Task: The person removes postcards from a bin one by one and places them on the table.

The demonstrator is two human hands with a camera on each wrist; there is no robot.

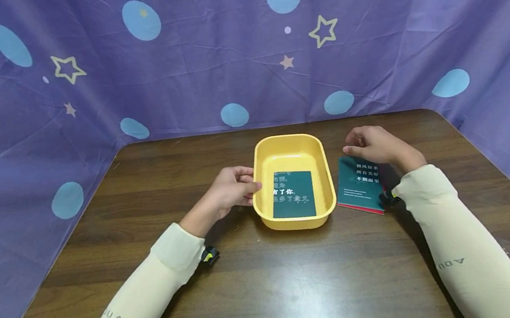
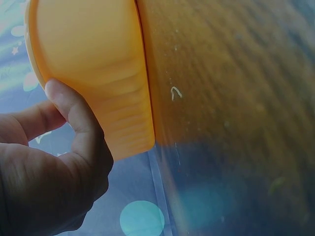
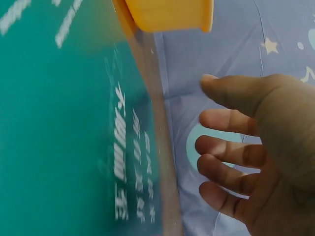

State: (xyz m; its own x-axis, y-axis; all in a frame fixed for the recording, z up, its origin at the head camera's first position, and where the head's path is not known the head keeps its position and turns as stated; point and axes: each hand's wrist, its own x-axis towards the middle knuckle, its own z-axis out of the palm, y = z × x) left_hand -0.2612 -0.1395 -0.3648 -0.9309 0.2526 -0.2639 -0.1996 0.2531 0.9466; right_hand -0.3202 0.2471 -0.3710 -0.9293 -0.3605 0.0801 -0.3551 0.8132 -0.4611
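Observation:
A yellow plastic basin (image 1: pixel 289 156) stands on the wooden table, and a dark green booklet (image 1: pixel 293 208) with white writing lies flat inside it. My left hand (image 1: pixel 234 188) pinches the basin's left rim, thumb on the edge; the left wrist view shows this hand (image 2: pixel 59 162) against the ribbed basin side (image 2: pixel 113 93). Right of the basin lies another green booklet (image 1: pixel 356 184), with a red edge showing beneath it. Over its far end hovers my right hand (image 1: pixel 377 144), fingers loosely bent around nothing. In the right wrist view that hand (image 3: pixel 256 152) is apart from the green cover (image 3: pixel 59 137).
The brown wooden table (image 1: pixel 253 297) reaches back to a purple curtain (image 1: pixel 206 69) with stars and blue dots, which also hangs at both sides. A dark wrist device (image 1: pixel 209 256) sits at the left cuff, another (image 1: pixel 388 198) at the right cuff beside the booklet.

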